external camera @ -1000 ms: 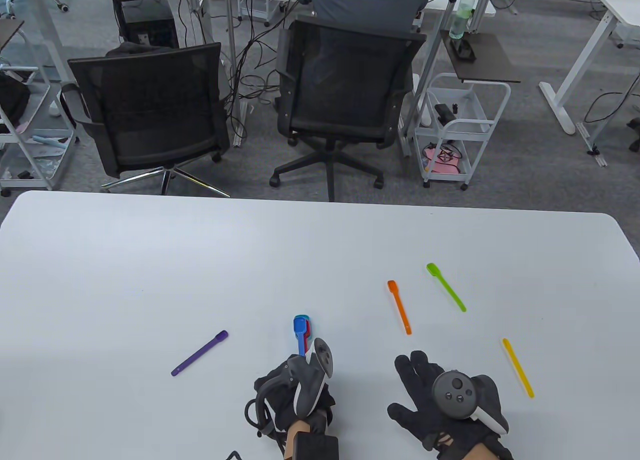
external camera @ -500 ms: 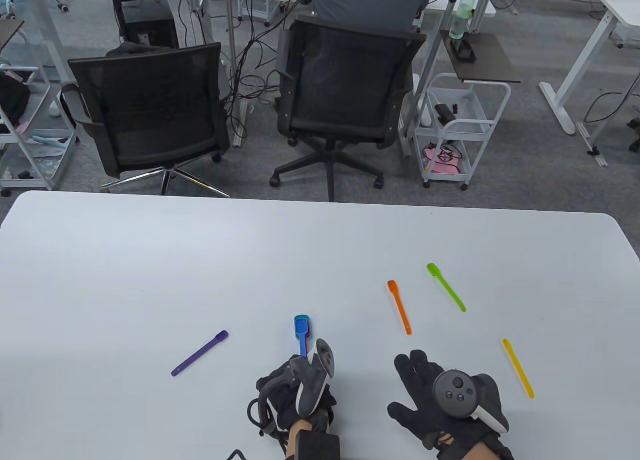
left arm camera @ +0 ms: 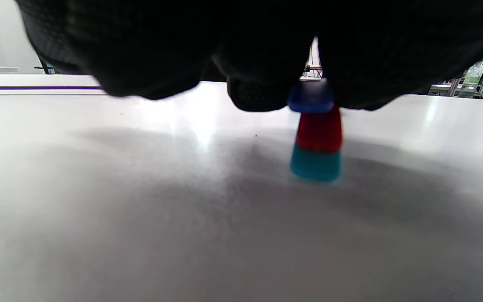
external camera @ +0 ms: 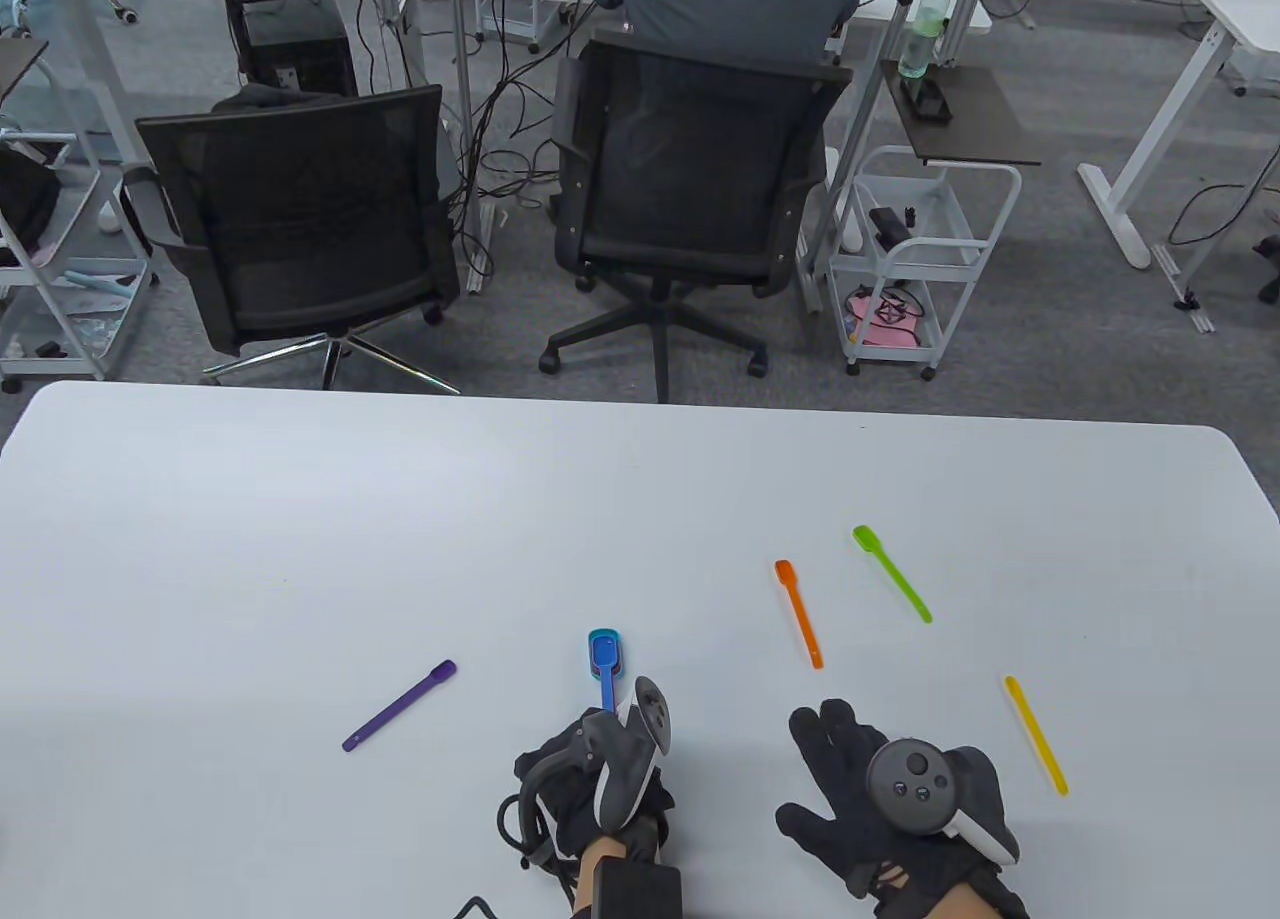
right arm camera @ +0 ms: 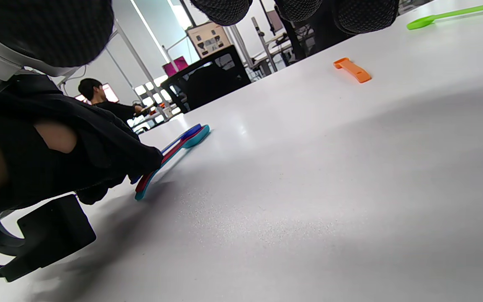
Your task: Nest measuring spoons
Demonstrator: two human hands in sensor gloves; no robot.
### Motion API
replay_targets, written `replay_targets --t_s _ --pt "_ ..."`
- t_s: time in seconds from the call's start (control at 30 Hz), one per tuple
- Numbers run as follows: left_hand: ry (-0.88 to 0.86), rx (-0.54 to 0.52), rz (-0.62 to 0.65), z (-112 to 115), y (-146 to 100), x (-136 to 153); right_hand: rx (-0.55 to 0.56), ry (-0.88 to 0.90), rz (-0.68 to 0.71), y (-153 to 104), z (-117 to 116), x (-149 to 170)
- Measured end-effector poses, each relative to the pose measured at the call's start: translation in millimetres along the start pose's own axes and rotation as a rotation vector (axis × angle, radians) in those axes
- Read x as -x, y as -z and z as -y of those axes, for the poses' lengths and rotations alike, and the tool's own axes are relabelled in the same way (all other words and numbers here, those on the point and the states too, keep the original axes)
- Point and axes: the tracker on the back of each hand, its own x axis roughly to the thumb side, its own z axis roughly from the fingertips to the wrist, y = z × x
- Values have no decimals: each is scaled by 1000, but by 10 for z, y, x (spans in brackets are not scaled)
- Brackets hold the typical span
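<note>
Blue/red/teal spoon stack (external camera: pixel 605 662): handles hidden under pinching left hand (external camera: pixel 600 774); right hand (external camera: pixel 890 799) spread flat.

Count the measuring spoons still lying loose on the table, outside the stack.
4: purple spoon left of the left hand; orange spoon, green spoon and yellow spoon around the right hand. None looks hidden.

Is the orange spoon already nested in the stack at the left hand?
No, the orange spoon lies alone on the table, apart from the blue-topped stack at the left hand.
</note>
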Motion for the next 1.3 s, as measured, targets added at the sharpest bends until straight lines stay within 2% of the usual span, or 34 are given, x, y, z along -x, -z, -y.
replay_targets --t_s 1.3 --pt "-5 31 7 3 13 -14 -2 8 -3 1 10 4"
